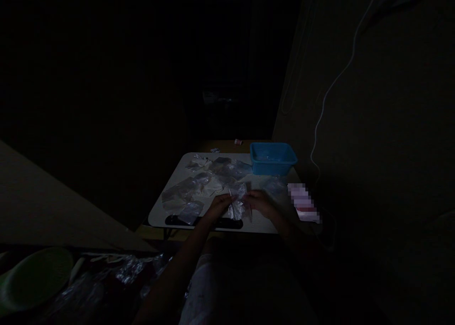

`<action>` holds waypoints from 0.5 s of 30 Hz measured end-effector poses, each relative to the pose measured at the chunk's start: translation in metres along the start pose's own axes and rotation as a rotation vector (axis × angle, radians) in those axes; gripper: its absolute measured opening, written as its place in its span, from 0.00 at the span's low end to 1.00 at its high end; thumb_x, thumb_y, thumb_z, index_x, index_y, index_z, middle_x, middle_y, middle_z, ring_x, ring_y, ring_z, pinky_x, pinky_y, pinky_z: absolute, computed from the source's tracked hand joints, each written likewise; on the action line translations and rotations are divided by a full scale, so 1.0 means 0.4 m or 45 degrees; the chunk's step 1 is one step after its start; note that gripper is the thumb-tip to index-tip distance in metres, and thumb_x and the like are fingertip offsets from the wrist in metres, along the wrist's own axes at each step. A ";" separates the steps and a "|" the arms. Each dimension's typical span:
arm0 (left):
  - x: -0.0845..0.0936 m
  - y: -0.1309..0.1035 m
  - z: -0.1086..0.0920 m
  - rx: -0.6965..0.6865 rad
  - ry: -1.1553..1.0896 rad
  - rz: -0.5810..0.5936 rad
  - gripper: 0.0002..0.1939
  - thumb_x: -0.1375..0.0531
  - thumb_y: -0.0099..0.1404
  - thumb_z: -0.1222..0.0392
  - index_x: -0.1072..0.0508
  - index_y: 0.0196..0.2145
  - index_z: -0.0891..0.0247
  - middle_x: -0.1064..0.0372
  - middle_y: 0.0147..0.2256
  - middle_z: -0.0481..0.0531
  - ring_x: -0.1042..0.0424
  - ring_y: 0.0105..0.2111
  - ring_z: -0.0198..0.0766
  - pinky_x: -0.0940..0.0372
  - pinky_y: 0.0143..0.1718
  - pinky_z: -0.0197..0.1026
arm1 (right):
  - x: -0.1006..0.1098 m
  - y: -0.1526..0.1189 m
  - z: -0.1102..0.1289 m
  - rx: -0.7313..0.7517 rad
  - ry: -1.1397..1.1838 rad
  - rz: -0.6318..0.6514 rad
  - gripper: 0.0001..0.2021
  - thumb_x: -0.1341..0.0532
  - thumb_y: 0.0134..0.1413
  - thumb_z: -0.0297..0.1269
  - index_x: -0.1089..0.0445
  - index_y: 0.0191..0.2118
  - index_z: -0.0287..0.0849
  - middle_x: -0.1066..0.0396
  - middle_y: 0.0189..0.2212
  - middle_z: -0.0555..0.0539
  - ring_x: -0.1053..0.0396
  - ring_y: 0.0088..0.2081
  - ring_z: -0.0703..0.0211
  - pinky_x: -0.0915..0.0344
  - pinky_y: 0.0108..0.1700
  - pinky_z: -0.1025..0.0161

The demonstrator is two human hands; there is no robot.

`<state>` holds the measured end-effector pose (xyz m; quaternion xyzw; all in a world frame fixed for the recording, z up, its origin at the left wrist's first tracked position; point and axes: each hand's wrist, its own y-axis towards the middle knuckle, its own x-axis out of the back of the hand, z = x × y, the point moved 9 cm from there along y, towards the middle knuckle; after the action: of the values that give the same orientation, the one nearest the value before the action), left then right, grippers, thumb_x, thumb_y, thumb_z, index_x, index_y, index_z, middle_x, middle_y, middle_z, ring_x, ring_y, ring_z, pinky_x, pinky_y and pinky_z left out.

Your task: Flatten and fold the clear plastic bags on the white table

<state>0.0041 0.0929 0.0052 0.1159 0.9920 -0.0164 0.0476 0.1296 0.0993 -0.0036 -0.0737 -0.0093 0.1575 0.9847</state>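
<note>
Lighting is low throughout, and fine detail is limited. A pale tabletop (261, 224) with rounded corners stands before the person. The left hand (221, 204) and right hand (259, 203) are raised over its near part, right of the middle of the near edge. Between them is a crinkled clear plastic piece (238, 204), held upright. The left hand pinches its left side between thumb and fingers; the right hand pinches its right side in like manner. Whether the piece is a bag or a sheet cannot be determined. Loose clear plastic bags (183, 192) lie flat and overlapping from the left edge across the middle and up towards the far edge. A small clear bag (192, 211) lies partly across a dark slot (227, 223) running along the near edge, towards the near left corner. A blue basin (273, 167) sits at the far right corner, with further clear film (275, 185) just in front of it. At the right edge is a pinkish item (304, 203), obscured by pixelation. A white cord (322, 112) hangs along the wall on the right. Beyond the far edge is a small red-and-white object (238, 142). At lower left are a green round object (39, 277) and shiny crumpled plastic (131, 270).
</note>
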 end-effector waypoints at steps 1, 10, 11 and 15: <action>-0.005 0.010 0.004 0.000 0.007 0.003 0.18 0.38 0.44 0.48 0.27 0.25 0.68 0.34 0.21 0.47 0.36 0.24 0.33 0.43 0.28 0.34 | 0.003 -0.001 0.000 0.016 0.019 -0.028 0.17 0.40 0.36 0.49 0.34 0.29 0.39 0.33 0.22 0.52 0.36 0.24 0.66 0.39 0.27 0.66; 0.004 0.021 0.018 0.027 0.042 0.026 0.14 0.40 0.47 0.51 0.32 0.21 0.67 0.39 0.17 0.43 0.43 0.18 0.29 0.48 0.21 0.32 | 0.005 -0.018 0.010 0.068 0.014 0.014 0.15 0.40 0.36 0.48 0.36 0.21 0.39 0.36 0.15 0.53 0.38 0.18 0.66 0.41 0.22 0.68; 0.002 0.018 0.017 0.032 0.043 0.042 0.14 0.40 0.46 0.51 0.32 0.21 0.67 0.38 0.18 0.44 0.42 0.19 0.29 0.47 0.21 0.32 | 0.005 -0.017 0.010 0.069 0.016 0.019 0.15 0.40 0.36 0.48 0.36 0.21 0.39 0.36 0.15 0.53 0.38 0.19 0.66 0.41 0.22 0.68; -0.013 0.010 0.011 0.053 0.043 0.105 0.15 0.40 0.46 0.51 0.31 0.23 0.68 0.37 0.19 0.45 0.41 0.19 0.30 0.46 0.21 0.32 | 0.005 -0.010 0.002 0.074 0.018 0.038 0.14 0.38 0.34 0.45 0.35 0.23 0.38 0.36 0.17 0.54 0.38 0.19 0.67 0.42 0.22 0.68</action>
<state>0.0105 0.0953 0.0013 0.1580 0.9865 -0.0329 0.0290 0.1325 0.0962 -0.0021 -0.0463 0.0034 0.1718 0.9840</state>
